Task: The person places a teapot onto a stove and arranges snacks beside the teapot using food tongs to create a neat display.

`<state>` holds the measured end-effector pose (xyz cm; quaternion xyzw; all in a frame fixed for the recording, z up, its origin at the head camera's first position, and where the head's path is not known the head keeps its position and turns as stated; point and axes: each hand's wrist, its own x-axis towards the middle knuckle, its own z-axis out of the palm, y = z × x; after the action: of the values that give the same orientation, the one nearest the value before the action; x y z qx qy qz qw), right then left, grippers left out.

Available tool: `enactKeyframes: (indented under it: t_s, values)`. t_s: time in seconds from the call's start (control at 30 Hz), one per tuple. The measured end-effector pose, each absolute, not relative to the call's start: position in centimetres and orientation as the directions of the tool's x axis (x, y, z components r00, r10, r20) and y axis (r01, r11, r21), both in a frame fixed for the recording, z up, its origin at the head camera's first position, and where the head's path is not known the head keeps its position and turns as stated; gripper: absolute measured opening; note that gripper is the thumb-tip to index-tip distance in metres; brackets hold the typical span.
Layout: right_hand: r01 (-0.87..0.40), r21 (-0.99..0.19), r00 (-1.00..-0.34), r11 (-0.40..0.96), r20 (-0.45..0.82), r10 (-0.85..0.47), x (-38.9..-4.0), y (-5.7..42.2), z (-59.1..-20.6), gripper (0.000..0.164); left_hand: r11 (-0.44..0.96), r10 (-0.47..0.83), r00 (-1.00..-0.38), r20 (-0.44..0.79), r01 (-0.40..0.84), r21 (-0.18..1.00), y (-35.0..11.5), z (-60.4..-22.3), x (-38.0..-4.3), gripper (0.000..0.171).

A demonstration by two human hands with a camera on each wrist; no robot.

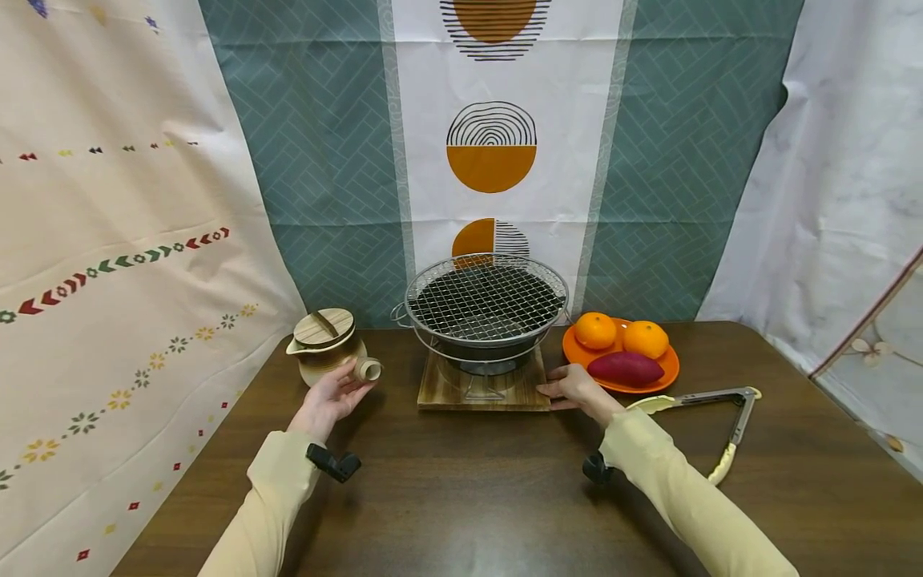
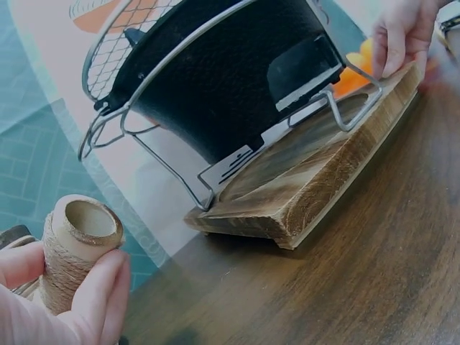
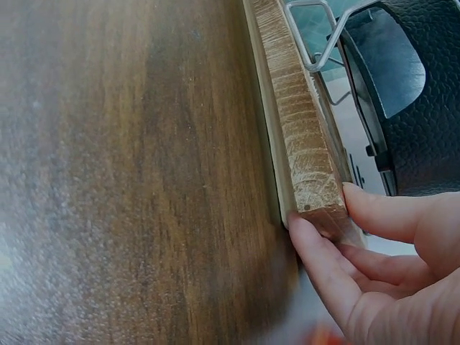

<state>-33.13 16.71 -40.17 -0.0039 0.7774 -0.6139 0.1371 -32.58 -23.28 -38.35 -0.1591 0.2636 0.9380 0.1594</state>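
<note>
At the table's left, a brown and cream clay pot [image 1: 317, 370] with a spout, a wooden lid [image 1: 317, 330] and a side handle [image 1: 368, 369] stands near the back edge. My left hand [image 1: 332, 401] grips that handle, which looks twine-wrapped with a hollow end [image 2: 90, 219] in the left wrist view. In the middle, a black tabletop grill [image 1: 497, 353] with a wire mesh top [image 1: 486, 300] sits in a wire stand on a square wooden board [image 1: 440, 393]. My right hand [image 1: 577, 389] pinches the board's right front corner, thumb above and fingers at the edge and underside.
Behind my right hand lies an orange plate [image 1: 671, 373] with two oranges [image 1: 595, 330] and a purple sweet potato [image 1: 626, 369]. Spread metal tongs [image 1: 710, 397] with cream tips lie on the right, beside my right forearm. Patterned cloths [image 1: 332, 160] hang behind the table.
</note>
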Motion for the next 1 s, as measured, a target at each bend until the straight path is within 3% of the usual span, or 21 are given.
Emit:
enactKeyframes:
  t_s: [0.43,0.63,0.8,0.9,1.0]
  values:
    - [0.175,-0.956,-0.963,0.237,-0.217,-0.162,-33.2,16.8,-40.1,0.049,-0.805,0.171,-0.886,-0.432,-0.378,0.456,-23.6,-38.3,-32.6,0.022]
    - [0.176,-0.954,-0.963,0.241,-0.217,-0.157,-33.3,16.8,-40.1,0.047,-0.825,0.24,-0.884,-0.401,-0.404,0.396,-26.0,-42.6,-35.9,0.013]
    - [0.179,-0.956,-0.963,0.233,-0.218,-0.156,-33.4,16.9,-40.3,0.047,-0.813,0.239,-0.888,-0.392,-0.404,0.419,-27.3,-45.0,-37.7,0.031]
    - [0.181,-0.955,-0.964,0.236,-0.22,-0.152,-33.4,16.8,-40.3,0.047,-0.807,0.289,-0.897,-0.336,-0.417,0.418,-27.9,-46.2,-38.4,0.024]
    - [0.179,-0.954,-0.964,0.24,-0.219,-0.149,-33.4,16.8,-40.4,0.046,-0.813,0.282,-0.896,-0.343,-0.413,0.41,-27.2,-45.0,-37.3,0.013]
